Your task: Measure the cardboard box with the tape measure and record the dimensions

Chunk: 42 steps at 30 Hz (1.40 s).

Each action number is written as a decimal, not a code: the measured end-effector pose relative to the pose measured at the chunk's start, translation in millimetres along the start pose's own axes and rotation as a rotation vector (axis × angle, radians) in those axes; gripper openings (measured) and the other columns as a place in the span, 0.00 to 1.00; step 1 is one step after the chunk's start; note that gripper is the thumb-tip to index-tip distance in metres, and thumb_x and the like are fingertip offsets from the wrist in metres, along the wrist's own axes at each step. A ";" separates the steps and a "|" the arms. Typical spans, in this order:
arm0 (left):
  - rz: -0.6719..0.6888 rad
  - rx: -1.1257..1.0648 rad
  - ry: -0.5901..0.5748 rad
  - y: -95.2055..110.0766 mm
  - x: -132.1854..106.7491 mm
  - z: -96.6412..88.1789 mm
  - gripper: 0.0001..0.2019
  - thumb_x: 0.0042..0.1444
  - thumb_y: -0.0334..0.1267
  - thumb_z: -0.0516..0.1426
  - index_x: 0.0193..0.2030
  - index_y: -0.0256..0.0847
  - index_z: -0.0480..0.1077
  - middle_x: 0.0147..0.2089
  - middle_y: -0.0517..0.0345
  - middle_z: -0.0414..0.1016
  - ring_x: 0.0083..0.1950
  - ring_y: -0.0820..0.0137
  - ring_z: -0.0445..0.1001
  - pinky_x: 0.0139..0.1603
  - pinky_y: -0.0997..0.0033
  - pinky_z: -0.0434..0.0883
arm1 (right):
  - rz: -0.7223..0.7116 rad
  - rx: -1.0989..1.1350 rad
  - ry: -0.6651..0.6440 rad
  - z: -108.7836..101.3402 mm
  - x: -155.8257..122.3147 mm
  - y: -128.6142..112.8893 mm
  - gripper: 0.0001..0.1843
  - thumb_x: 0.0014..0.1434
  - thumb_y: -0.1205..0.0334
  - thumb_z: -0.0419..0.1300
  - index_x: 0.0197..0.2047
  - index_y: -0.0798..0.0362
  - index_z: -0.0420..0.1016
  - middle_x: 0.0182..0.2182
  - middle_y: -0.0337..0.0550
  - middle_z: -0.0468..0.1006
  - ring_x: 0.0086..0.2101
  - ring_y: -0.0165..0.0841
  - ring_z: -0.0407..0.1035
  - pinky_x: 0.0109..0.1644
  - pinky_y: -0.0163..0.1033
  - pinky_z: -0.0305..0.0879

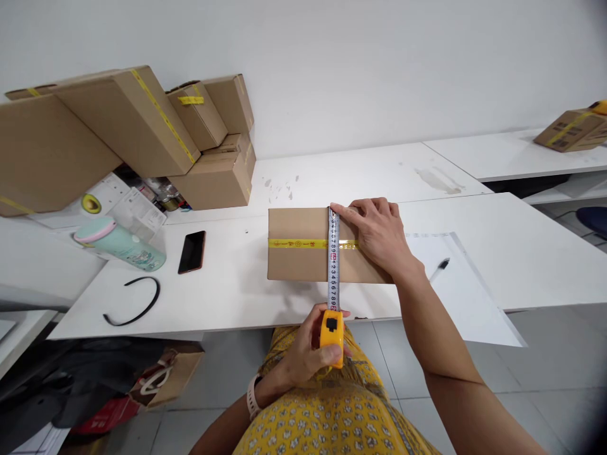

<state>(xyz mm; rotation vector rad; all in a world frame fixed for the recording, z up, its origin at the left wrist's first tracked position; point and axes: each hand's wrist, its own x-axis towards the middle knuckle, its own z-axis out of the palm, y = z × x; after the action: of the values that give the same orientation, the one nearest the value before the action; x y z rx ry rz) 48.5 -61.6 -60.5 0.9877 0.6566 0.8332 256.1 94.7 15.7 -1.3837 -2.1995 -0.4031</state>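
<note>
A brown cardboard box (298,262) with a strip of yellow printed tape lies on the white table in front of me. My left hand (308,347) is closed around a yellow tape measure (337,354), just off the table's front edge. Its metal blade (334,272) runs out across the top of the box to the far edge. There my right hand (379,234) rests on the box, thumb or fingertip at the blade's end, pressing it against the cardboard edge. The other right fingers are spread over the box's right part.
Several cardboard boxes (213,183) are stacked at the back left. Nearby are a mint tumbler (121,243), a phone (192,252) and a black headband (154,297). To the right, a pen (441,265) lies on white paper (467,297) overhanging the edge. Another box (571,129) stands far right.
</note>
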 end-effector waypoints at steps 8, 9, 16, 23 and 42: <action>0.137 0.009 0.001 2.9 -11.6 -8.8 0.32 0.50 0.52 0.70 0.58 0.49 0.64 0.64 0.45 0.64 0.42 0.64 0.81 0.34 0.71 0.75 | 0.082 0.016 0.122 3.2 -5.5 -9.5 0.24 0.71 0.49 0.49 0.67 0.42 0.67 0.49 0.47 0.76 0.48 0.44 0.61 0.53 0.49 0.54; 0.176 0.021 0.017 6.3 -15.5 -10.8 0.32 0.50 0.52 0.70 0.59 0.49 0.64 0.63 0.46 0.65 0.43 0.64 0.80 0.36 0.71 0.75 | 0.083 0.003 0.138 2.9 -10.5 -14.1 0.26 0.70 0.44 0.51 0.66 0.43 0.68 0.49 0.48 0.75 0.49 0.44 0.61 0.53 0.49 0.54; 0.254 0.148 0.102 15.2 -34.3 -24.5 0.35 0.50 0.55 0.69 0.61 0.51 0.63 0.60 0.48 0.67 0.43 0.65 0.79 0.38 0.70 0.76 | 0.036 -0.045 0.252 25.8 -85.1 -57.8 0.24 0.65 0.47 0.61 0.61 0.45 0.72 0.50 0.48 0.77 0.49 0.43 0.64 0.53 0.48 0.54; 0.055 0.676 -0.031 7.3 -32.5 -30.4 0.38 0.44 0.48 0.69 0.63 0.45 0.63 0.55 0.48 0.74 0.47 0.56 0.78 0.48 0.60 0.75 | 0.367 0.607 0.289 3.9 -103.8 -41.8 0.24 0.73 0.54 0.47 0.70 0.40 0.61 0.53 0.48 0.77 0.49 0.41 0.70 0.51 0.51 0.65; 0.086 0.914 0.182 2.7 -54.8 -33.0 0.54 0.43 0.43 0.71 0.74 0.48 0.49 0.63 0.44 0.71 0.61 0.51 0.73 0.62 0.52 0.70 | 0.165 0.434 0.698 -11.1 -133.0 -82.2 0.15 0.62 0.70 0.58 0.50 0.45 0.74 0.35 0.44 0.77 0.36 0.40 0.72 0.37 0.47 0.69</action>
<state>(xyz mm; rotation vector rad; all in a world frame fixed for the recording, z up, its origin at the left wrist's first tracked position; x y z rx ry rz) -7.5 -92.2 -65.9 1.7794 1.2062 0.6954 232.1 -46.3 -48.2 -0.9781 -1.4769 -0.2686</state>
